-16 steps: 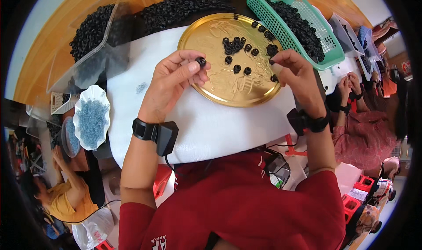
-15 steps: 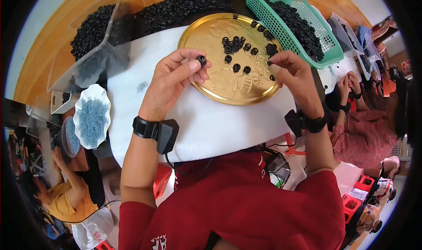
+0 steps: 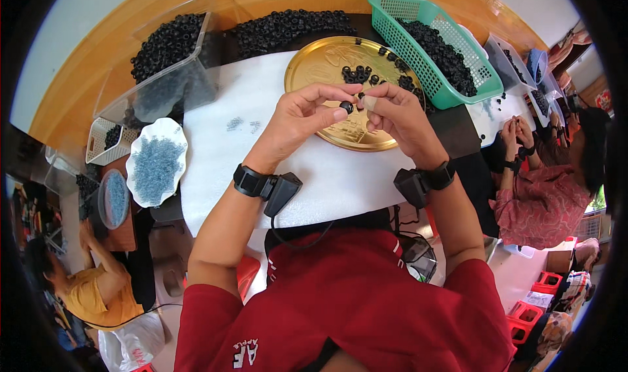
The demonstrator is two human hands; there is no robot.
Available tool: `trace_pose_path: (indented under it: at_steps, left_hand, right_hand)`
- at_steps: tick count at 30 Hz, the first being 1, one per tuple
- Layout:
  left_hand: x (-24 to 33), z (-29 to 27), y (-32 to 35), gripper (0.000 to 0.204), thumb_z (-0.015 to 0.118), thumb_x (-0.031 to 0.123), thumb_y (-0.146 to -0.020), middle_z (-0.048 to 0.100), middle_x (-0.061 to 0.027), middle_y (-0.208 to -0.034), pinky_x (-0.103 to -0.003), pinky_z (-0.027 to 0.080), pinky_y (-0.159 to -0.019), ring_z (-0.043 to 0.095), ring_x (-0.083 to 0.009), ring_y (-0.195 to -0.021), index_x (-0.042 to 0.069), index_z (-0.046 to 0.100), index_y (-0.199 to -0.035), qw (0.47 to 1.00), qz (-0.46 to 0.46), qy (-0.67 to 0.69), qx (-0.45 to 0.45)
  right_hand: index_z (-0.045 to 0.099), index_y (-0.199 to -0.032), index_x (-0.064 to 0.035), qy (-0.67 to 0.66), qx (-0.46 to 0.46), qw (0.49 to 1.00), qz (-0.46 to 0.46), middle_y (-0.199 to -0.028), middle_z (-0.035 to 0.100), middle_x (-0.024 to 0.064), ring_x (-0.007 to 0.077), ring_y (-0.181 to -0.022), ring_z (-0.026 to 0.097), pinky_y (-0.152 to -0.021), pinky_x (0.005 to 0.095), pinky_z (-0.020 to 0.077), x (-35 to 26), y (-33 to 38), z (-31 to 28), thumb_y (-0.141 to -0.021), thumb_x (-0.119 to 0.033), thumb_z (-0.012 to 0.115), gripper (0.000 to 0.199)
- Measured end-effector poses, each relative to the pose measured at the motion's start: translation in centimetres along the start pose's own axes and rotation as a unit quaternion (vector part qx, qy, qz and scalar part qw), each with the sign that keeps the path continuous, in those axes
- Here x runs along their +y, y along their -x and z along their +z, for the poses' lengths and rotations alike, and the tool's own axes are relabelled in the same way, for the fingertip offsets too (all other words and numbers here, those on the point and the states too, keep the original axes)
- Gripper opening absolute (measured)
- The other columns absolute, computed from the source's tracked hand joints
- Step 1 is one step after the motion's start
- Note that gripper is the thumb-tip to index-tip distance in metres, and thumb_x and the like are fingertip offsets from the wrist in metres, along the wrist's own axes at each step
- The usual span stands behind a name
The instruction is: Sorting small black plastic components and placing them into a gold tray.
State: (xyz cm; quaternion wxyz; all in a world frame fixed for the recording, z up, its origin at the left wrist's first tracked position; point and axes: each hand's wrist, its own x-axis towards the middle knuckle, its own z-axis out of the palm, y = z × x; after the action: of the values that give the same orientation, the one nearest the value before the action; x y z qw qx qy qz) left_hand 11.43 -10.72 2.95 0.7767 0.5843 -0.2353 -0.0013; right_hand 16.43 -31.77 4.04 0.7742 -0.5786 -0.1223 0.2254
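Note:
My left hand (image 3: 302, 118) pinches a small round black part (image 3: 347, 106) with a hole in it between thumb and fingertips. Close beside it, my right hand (image 3: 400, 118) has its thumb and fingers closed on a tiny dark piece (image 3: 360, 96), partly hidden by the fingertips. Both hands hover over the near rim of a round gold tray (image 3: 307, 61). Several similar black parts (image 3: 356, 75) lie loose on the tray, some in a cluster, others along its right side.
A green basket (image 3: 487, 78) of black parts stands back right. Back left is a clear bin (image 3: 163, 91) of black rings, with a heap of rings (image 3: 288, 29) beside it. A white scalloped dish (image 3: 134, 176) holds pale blue bits. Other people work at both sides.
My right hand has come left from the tray's right edge to my left hand, bringing the dark piece beside the black part. The view has shifted slightly.

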Motion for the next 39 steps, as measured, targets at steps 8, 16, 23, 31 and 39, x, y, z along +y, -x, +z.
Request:
trace_pose_path:
  at_steps: [8, 16, 23, 31, 39]
  left_hand:
    - [-1.0, -0.5, -0.2, 0.02, 0.065, 0.006, -0.087, 0.061, -0.0134, -0.124, -0.029, 0.046, -0.095, 0.057, -0.0155, -0.112, 0.003, 0.065, -0.107, 0.999, -0.028, -0.003, 0.025]
    - [-1.1, -1.2, -0.3, 0.021, 0.06, 0.005, -0.09, 0.06, -0.0161, -0.123, -0.034, 0.052, -0.092, 0.061, -0.0199, -0.108, -0.001, 0.061, -0.111, 0.999, -0.025, 0.03, 0.039]
    - [-0.9, -1.1, -0.3, 0.021, 0.059, 0.005, -0.091, 0.059, -0.0158, -0.124, -0.033, 0.053, -0.091, 0.062, -0.0202, -0.106, 0.0, 0.061, -0.111, 0.998, -0.05, 0.015, 0.046]
    - [-0.7, -0.8, -0.4, 0.021, 0.059, 0.006, -0.091, 0.058, -0.0166, -0.126, -0.032, 0.053, -0.089, 0.063, -0.0225, -0.104, 0.0, 0.06, -0.111, 0.997, -0.05, 0.023, 0.05]
    - [-0.7, -1.2, -0.4, 0.021, 0.058, 0.007, -0.092, 0.06, -0.0163, -0.123, -0.03, 0.053, -0.085, 0.064, -0.0217, -0.101, 0.001, 0.06, -0.112, 0.997, -0.052, 0.018, 0.048]
  right_hand:
    - [0.059, -0.102, 0.0021, 0.019, 0.026, 0.996, -0.079, -0.084, 0.062, 0.0051, 0.0099, -0.069, 0.06, -0.06, 0.0238, 0.0512, 1.9, -0.8, 0.4, -0.085, -0.008, 0.067, 0.021]
    - [0.061, -0.102, 0.0014, 0.09, 0.023, 0.984, -0.15, -0.09, 0.066, 0.0077, 0.0096, -0.069, 0.059, -0.063, 0.0236, 0.0511, 1.4, -1.1, 1.4, -0.086, -0.007, 0.068, 0.019]
    - [0.062, -0.102, 0.0013, -0.044, -0.02, 0.997, -0.054, -0.088, 0.064, 0.0044, 0.0083, -0.068, 0.056, -0.062, 0.0241, 0.0508, 1.8, -1.4, 0.2, -0.088, -0.01, 0.067, 0.018]
    - [0.061, -0.102, 0.0035, 0.075, 0.031, 0.986, -0.148, -0.089, 0.065, 0.0058, 0.0079, -0.068, 0.058, -0.063, 0.023, 0.0508, 2.0, -1.3, 1.6, -0.089, -0.006, 0.063, 0.016]
    - [0.059, -0.106, 0.0051, 0.135, 0.047, 0.973, -0.179, -0.088, 0.064, 0.0061, 0.0103, -0.07, 0.061, -0.065, 0.0227, 0.051, 2.1, -1.3, 1.5, -0.09, -0.004, 0.06, 0.018]
